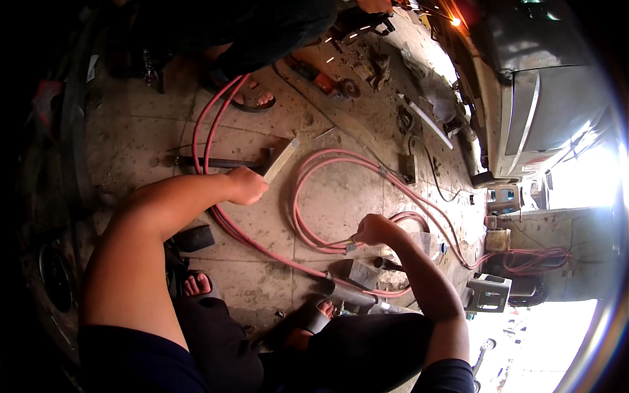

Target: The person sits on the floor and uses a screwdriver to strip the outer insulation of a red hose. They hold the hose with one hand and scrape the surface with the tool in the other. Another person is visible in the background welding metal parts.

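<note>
My left hand (246, 185) is closed around the near end of a flat, pale rectangular bar (283, 159), which slants up and away to the right. A dark hammer-like tool (223, 162) lies just beyond that hand, its far end partly behind the bar. My right hand (377, 230) is closed in a pinch, with a small thin piece showing at its fingertips; its kind is too small to tell. Below that hand, pink hose (321, 157) loops across the floor. A grey angular metal block (354, 272) and a dark cylinder (354, 295) lie nearer my feet.
Another person's sandalled foot (255, 98) is at the far side, and their hand (375, 5) is near a tool. Sparks (455, 21) fly by a grey vehicle (550, 111). An orange angle grinder (325, 83) and a white tube (426, 121) lie on the tiles. Stools stand right.
</note>
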Demonstrator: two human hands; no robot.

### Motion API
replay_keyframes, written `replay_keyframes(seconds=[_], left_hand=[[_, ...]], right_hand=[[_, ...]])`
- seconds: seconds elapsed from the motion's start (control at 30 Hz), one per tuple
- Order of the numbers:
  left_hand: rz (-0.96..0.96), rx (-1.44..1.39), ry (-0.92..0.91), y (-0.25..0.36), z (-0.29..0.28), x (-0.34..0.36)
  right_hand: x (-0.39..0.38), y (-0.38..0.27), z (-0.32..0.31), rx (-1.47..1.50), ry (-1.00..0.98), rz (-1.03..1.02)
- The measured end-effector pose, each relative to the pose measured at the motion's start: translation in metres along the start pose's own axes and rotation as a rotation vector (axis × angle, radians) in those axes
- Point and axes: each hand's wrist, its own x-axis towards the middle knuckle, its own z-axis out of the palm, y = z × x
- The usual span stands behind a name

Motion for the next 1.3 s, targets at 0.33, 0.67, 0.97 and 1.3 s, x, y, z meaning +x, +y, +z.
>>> replay_keyframes(seconds=[0.33,0.67,0.97,1.3], left_hand=[[-0.006,0.001,-0.032,0.000,-0.005,-0.002],[0.035,0.028,-0.057,0.009,-0.004,-0.006],[0.048,0.090,-0.197,0.016,-0.004,-0.004],[-0.066,0.135,0.056,0.031,0.003,-0.003]], right_hand=[[-0.001,0.003,-0.001,0.019,0.002,-0.047],[-0.008,-0.005,0.000,0.047,0.019,-0.017],[-0.005,0.002,0.011,-0.035,0.041,-0.012],[-0.002,-0.001,0.010,-0.078,-0.007,0.016]])
